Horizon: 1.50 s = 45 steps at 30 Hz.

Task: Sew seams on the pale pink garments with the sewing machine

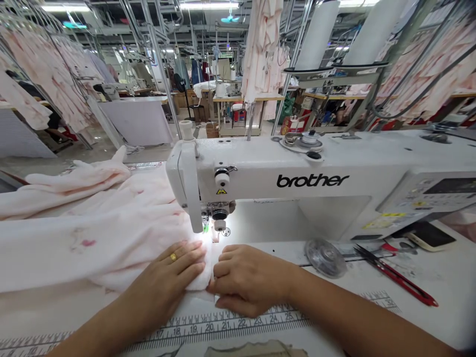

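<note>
Pale pink fleecy fabric (122, 238) with small pink prints spreads over the left of the table, its right edge running under the needle area of a white Brother sewing machine (253, 168). My left hand (173, 270), with a gold ring, lies flat on the fabric just in front of the presser foot, fingers stretched toward it. Right beside it my right hand (247, 280) is curled, thumb and index finger pinching the fabric's near right edge. The machine's lamp lights the spot brightly, so the needle is hard to make out.
Red-handled thread snips (399, 277) and a clear round plastic case (325, 258) lie right of my hand. A phone-like device (431, 235) rests farther right. A printed ruler scale (230, 325) crosses the table's front. White thread cones (318, 34) stand above the machine.
</note>
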Tool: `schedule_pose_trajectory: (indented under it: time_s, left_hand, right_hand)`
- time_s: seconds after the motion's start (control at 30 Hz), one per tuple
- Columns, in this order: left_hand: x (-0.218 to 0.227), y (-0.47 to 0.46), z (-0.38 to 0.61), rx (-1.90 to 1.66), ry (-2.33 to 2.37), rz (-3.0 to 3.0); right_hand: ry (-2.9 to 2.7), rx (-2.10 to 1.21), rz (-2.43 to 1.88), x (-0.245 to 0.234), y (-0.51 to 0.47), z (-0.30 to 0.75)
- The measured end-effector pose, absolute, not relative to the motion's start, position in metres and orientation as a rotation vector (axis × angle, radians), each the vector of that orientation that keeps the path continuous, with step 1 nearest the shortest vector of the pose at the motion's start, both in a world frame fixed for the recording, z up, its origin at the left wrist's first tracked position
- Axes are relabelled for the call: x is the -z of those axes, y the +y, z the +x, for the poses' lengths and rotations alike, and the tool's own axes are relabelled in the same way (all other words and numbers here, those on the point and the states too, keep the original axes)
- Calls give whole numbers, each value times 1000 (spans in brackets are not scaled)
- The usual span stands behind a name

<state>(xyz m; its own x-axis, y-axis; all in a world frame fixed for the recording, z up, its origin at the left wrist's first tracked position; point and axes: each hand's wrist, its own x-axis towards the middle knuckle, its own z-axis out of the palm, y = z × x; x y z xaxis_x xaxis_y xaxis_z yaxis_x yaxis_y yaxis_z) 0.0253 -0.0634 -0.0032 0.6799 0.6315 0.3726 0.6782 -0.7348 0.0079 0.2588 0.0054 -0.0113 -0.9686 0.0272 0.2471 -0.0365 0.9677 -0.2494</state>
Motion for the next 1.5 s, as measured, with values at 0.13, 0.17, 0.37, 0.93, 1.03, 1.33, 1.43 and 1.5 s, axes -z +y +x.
schedule_pose_trajectory:
  time_s: [0.13,0.17,0.37,0.93,1.03,1.33,1.43,1.5]
  left_hand:
    - [5,-60,24,509,-1066,-2825]
    - [5,-57,23,513,-1079,-2829]
    - [6,-30,18,429,-1184,-2894]
    - [-5,-30,18,550,-1106,-2901]
    - [-5,-31,24,639,-1081,-2884]
    - [-1,-32,28,764,-1168,-2953]
    - [0,-33,28,713,-1171,-2979]
    - [0,-34,28,649,-1167,-2965]
  right_hand:
    - [-2879,-376,-12,8,4,260]
    - [-2885,-375,-35,6,4,260]
    - [-2861,-303,-310,-1,7,258]
    - [-2850,-219,-302,3,18,262]
    - [-2834,-191,-306,4,18,262]
    - [-2836,-78,-307,4,19,260]
    - [-2804,-58,-305,5,20,260]
    - [-2771,-63,-331,5,20,260]
